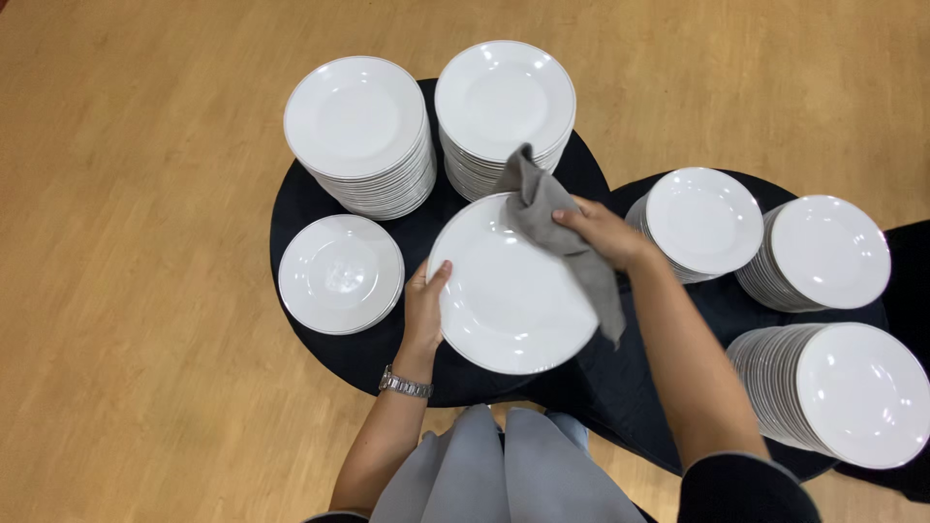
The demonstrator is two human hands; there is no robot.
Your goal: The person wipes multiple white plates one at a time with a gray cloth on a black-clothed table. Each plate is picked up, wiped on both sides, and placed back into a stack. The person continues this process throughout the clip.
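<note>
- The wooden floor (145, 291) fills most of my view, and on it stand two round tables under black cloths: the nearer table (320, 208) straight ahead, and the second table (722, 305) off to my right.
- On the nearer table I count two tall plate stacks, the left tall stack (356, 121) and the middle tall stack (504, 97), plus a low stack (341, 273) of only a few plates at the left edge.
- The second table carries three more stacks: the far stack (702, 221), the right stack (828, 252) and the near stack (857, 392), which leans somewhat.
- The plate in hand (509, 300) is a large white one, held above the front of the nearer table, just ahead of my apron.
- My left hand (423, 310) is clamped on the plate's left rim, thumb on top; a metal wristwatch (405, 384) sits on that wrist.
- My right hand (605, 232) is closed on a grey cloth (562, 232), pressing it to the plate's upper right rim, the loose end hanging over the edge.
- My read on progress: wiping is mid-plate. I cannot tell which stacks are already wiped.
</note>
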